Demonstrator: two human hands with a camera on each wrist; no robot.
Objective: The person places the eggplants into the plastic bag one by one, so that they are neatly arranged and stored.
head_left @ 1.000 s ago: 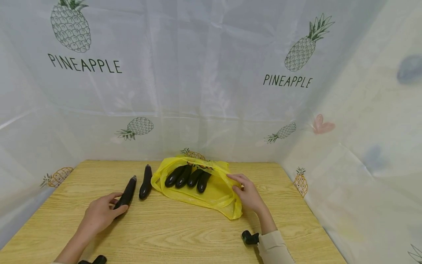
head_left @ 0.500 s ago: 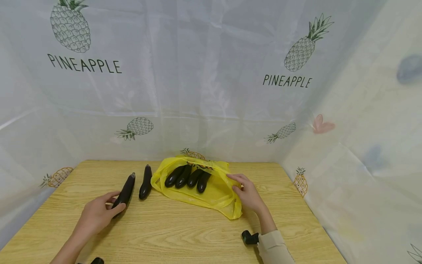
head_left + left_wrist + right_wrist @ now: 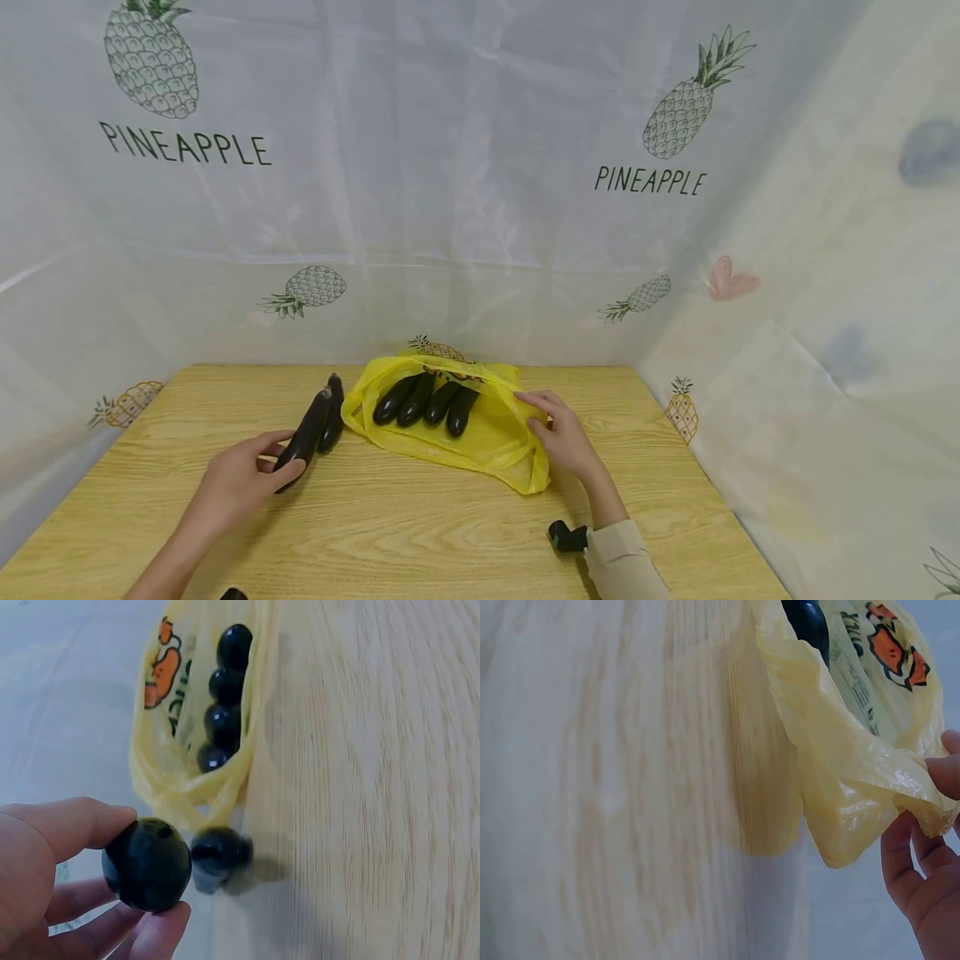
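My left hand (image 3: 238, 479) grips a dark eggplant (image 3: 303, 437) near its lower end, thumb on one side and fingers on the other; its stem end points up and away. Behind it on the table lies a second eggplant (image 3: 333, 423), partly covered in the head view. A yellow plastic bag (image 3: 480, 454) lies with its mouth toward me, and several eggplants (image 3: 457, 412) rest side by side inside. At the bag's right edge, my right hand (image 3: 562, 437) pinches the rim between thumb and fingers, as the right wrist view (image 3: 930, 877) also shows.
The wooden table (image 3: 420, 533) carries everything. A white curtain (image 3: 465, 208) printed with pineapples stands behind the table and along its sides. A black wrist device (image 3: 567, 537) sits by the right sleeve (image 3: 624, 558).
My left hand has lifted its eggplant a little and carried it right, so it now overlaps the other loose eggplant in the head view. The right hand stays at the bag's rim.
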